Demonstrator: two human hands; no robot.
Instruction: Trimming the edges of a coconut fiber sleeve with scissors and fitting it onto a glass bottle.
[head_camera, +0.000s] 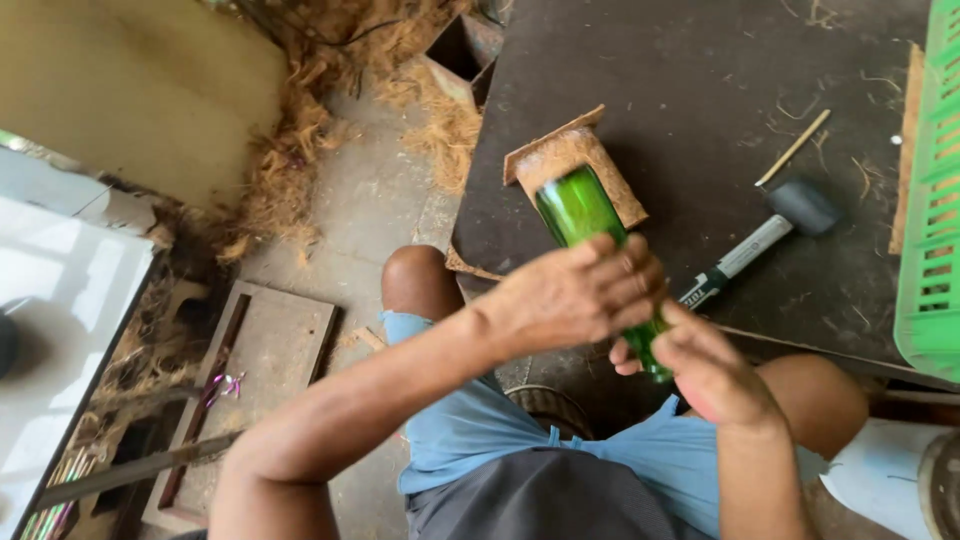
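A green glass bottle lies tilted with its far end pushed into a brown fibre-covered block on the dark board. My left hand wraps over the bottle's middle from above. Below it, my right hand grips the bottle's near end, which shows green between the fingers. Both hands hold the bottle above my knees.
A black-headed mallet with a white and black handle lies on the board right of the bottle, a thin wooden stick beyond it. A green plastic crate stands at the right edge. Loose coir fibre litters the floor at left.
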